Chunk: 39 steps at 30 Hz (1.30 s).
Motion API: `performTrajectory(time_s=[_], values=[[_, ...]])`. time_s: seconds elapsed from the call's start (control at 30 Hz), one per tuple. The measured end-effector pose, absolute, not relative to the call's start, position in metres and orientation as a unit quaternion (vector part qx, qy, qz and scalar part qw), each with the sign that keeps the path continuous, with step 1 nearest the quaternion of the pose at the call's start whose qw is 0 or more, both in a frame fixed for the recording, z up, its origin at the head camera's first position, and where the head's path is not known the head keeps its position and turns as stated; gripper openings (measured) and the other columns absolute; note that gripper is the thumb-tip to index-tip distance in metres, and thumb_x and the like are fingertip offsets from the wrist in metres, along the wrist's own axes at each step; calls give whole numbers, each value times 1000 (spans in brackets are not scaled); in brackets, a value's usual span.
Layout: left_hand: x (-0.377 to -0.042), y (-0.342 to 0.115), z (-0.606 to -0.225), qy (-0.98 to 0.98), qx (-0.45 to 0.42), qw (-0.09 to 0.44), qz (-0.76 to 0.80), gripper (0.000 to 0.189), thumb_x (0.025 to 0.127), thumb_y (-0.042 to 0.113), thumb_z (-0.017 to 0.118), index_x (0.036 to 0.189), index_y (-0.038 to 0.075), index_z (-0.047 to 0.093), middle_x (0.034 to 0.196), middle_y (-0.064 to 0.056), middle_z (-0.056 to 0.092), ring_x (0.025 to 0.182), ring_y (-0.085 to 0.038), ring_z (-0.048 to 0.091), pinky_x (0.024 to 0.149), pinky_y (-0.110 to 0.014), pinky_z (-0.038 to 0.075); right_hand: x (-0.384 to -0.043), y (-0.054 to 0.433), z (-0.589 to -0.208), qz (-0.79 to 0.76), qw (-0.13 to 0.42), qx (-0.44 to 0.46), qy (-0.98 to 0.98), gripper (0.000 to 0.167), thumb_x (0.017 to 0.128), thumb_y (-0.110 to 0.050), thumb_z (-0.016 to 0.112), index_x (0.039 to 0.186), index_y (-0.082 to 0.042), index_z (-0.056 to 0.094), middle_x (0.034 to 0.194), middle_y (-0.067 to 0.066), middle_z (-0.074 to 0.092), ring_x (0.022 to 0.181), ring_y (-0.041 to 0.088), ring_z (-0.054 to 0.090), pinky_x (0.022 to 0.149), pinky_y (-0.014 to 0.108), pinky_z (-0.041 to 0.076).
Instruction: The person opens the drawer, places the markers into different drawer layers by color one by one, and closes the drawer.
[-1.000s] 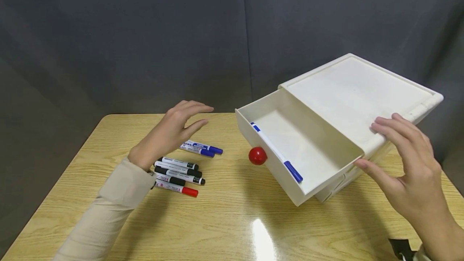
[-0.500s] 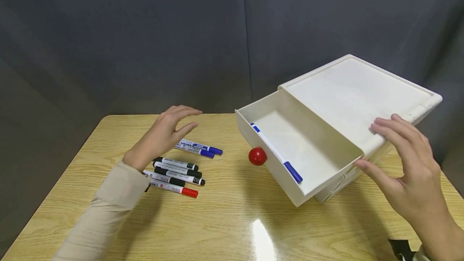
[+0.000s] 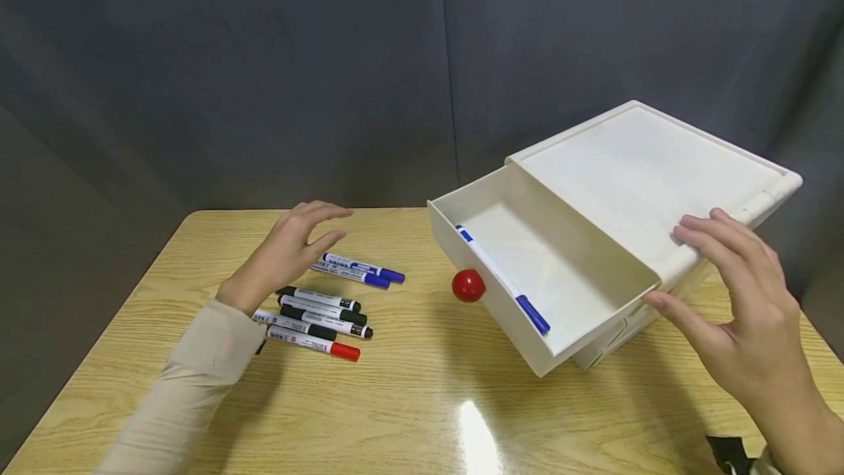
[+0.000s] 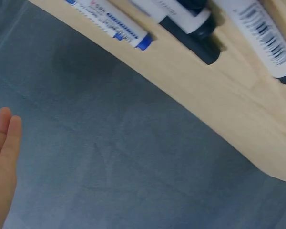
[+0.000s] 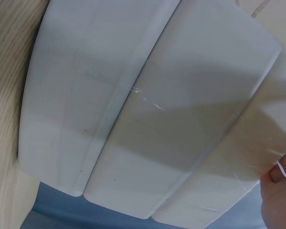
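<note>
Hovering empty near markers point(image 3: 330, 320) toward the tabletop's point(image 3: 395, 402) left edge, the relaxed left hand point(image 3: 283, 249) is seemingly choosing, next needing a pinch; the right hand point(image 3: 748, 303) is grasping the cabinet point(image 3: 646, 174).

The white drawer unit point(image 3: 649, 178) stands open, a blue-capped marker point(image 3: 496, 267) inside.

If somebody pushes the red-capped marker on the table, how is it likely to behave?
The red-capped marker would probably roll, since its barrel looks round. Pushed toward the black-capped markers, it may soon bump one lying close by. It likely stays stiff, its body looking straight.
</note>
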<state>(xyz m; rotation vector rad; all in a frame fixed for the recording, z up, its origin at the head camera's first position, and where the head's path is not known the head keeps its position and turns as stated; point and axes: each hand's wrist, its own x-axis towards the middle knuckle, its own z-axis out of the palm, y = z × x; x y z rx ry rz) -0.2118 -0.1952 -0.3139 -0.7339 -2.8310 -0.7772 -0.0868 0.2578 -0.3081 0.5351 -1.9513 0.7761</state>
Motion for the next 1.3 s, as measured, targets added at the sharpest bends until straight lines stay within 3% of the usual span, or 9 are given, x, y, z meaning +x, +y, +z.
performTrajectory(time_s=[0.93, 1.17, 1.3], values=[[-228, -223, -343, -937, -215, 39, -271, 38, 98, 9, 62, 135, 3, 58, 138, -18, 58, 134, -37, 49, 111, -57, 41, -89, 260, -309, 313, 473, 219, -794, 77, 84, -61, 66, 114, 10, 66, 124, 20, 67, 136, 27, 50, 121, 38, 32], [-231, -227, -350, -941, -196, 27, -275, 37, 99, 9, 61, 134, 2, 58, 141, -19, 55, 134, -39, 48, 111, -58, 40, -83, 248, -300, 312, 474, 215, -794, 78, 87, -61, 63, 110, 13, 64, 124, 18, 67, 137, 16, 48, 121, 33, 32], [-232, -231, -354, -941, -192, 23, -276, 37, 98, 8, 61, 134, 1, 58, 141, -20, 55, 134, -40, 48, 111, -59, 40, -86, 253, -305, 312, 472, 218, -795, 77, 86, -61, 64, 112, 12, 65, 124, 21, 66, 137, 21, 49, 121, 35, 32]])
